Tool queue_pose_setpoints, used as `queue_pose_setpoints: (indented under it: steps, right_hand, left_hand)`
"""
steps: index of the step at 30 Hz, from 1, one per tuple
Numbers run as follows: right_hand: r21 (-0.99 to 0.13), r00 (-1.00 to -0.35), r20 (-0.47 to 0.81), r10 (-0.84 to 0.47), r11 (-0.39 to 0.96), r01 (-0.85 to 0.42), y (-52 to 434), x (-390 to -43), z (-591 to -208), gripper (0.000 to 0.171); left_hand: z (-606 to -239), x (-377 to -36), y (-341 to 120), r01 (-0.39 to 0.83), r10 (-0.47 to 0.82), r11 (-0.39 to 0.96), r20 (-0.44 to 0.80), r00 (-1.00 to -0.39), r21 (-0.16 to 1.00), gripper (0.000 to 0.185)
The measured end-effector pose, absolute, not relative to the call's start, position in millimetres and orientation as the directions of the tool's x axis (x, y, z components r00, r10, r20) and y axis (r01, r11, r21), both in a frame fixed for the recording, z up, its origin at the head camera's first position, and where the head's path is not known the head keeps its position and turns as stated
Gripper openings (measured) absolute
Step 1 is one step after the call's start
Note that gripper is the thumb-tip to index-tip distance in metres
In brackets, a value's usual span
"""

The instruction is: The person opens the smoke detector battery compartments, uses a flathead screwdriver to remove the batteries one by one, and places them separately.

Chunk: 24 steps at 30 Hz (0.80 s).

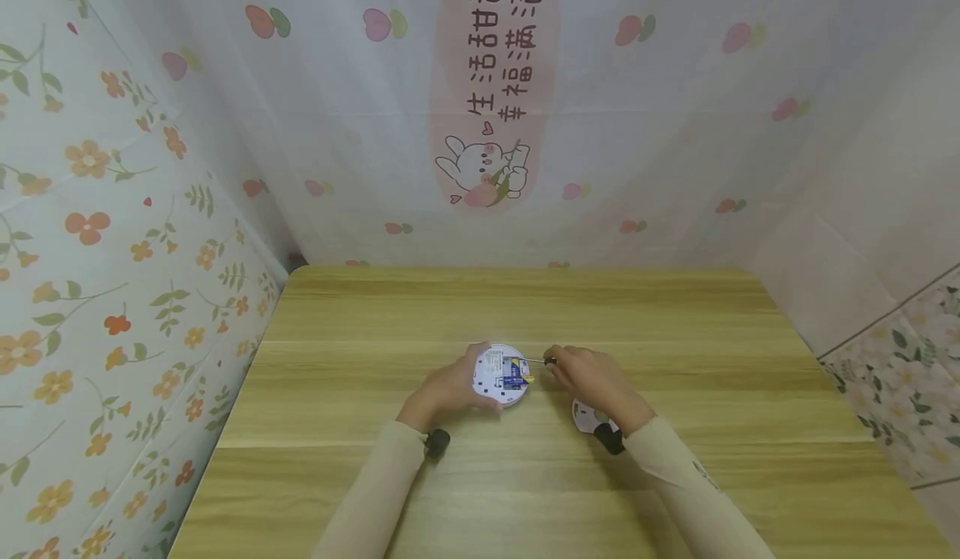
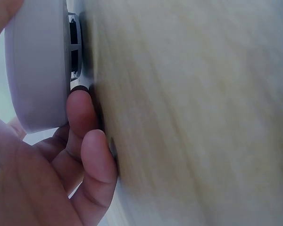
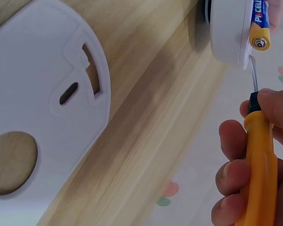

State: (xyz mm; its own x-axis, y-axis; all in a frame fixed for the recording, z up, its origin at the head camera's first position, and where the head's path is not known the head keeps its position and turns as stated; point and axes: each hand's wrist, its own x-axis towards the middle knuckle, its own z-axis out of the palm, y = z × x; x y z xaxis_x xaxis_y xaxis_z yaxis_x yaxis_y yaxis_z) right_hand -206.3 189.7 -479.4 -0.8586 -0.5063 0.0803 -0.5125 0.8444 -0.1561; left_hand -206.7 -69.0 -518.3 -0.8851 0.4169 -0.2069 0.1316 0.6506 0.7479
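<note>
While the left hand point(image 1: 450, 388) grips the round white device point(image 1: 501, 373) at the tabletop's point(image 1: 525, 309) centre, its fingers point(image 2: 87, 136) curled round the rim, the right hand point(image 1: 592, 380) holds a yellow screwdriver point(image 3: 260, 155) at the device's 3 o'clock edge, fingers closed round the handle.

Progress, as judged: the back cover point(image 3: 42, 108) is already off and lies on the tabletop at 5 o'clock from the device, under the right wrist. A battery point(image 3: 258, 23) is exposed in the open compartment, and the screwdriver tip sits just beside its end. The battery is not yet out; the cover is not yet back on.

The head view gives the overall layout. The right wrist view alone shows the battery end, the blade and the cover's slots. The left wrist view alone shows the device tilted on edge, with a grey vented part facing the tabletop.
</note>
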Motion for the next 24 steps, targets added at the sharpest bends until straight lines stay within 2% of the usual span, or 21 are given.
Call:
queue_pose_setpoints:
  steps: [7, 17, 24]
  right_hand:
    - [-0.125, -0.856, 0.077, -0.512, 0.847, -0.517, 189, -211, -482, 0.017]
    - [0.014, -0.802, 0.176, -0.571, 0.816, -0.578, 184, -220, -476, 0.014]
    - [0.127, -0.778, 0.183, -0.601, 0.799, -0.588, 179, -223, -470, 0.009]
  left_hand:
    - [-520, -206, -69, 0.129, 0.416, 0.646, -0.206, -0.886, 0.752, 0.118]
    - [-515, -204, -70, 0.107, 0.402, 0.649, -0.22, -0.889, 0.753, 0.117]
    - [-516, -205, -70, 0.09, 0.396, 0.649, -0.235, -0.888, 0.756, 0.116]
